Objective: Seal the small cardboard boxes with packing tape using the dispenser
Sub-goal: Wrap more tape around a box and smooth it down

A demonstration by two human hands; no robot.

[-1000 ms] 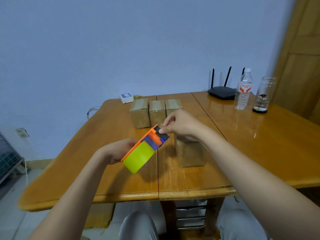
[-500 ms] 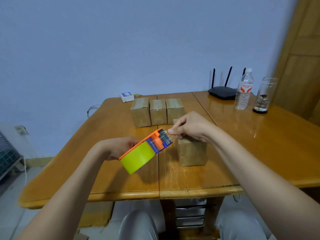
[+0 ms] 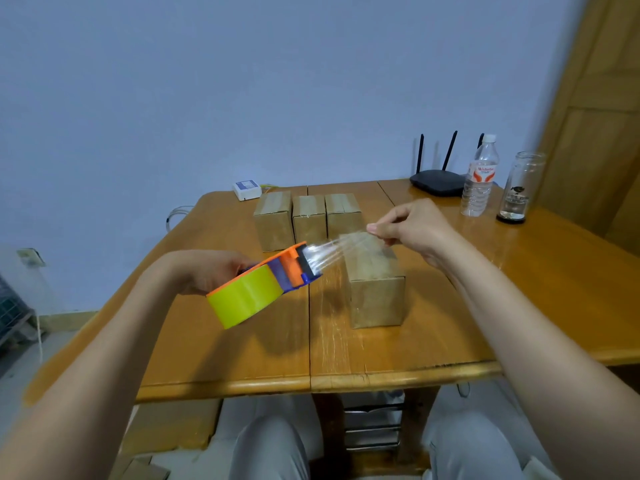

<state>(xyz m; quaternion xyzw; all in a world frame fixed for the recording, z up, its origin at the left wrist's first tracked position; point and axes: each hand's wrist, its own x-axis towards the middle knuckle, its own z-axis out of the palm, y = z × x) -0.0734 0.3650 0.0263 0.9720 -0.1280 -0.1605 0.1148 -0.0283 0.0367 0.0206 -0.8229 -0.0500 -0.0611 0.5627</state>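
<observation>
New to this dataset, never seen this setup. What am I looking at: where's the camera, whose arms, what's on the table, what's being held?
There is no robot here. One wide-angle camera sits on a person's head and looks forward and down, so the two bare arms reaching in from the bottom are the wearer's own.

The left hand holds an orange tape dispenser with a yellow-green roll, above the wooden table. The right hand pinches the end of the clear tape strip, stretched from the dispenser over the near cardboard box.

Three more boxes stand in a row behind it. Further back are a small white device, a black router, a water bottle and a glass jar.
</observation>
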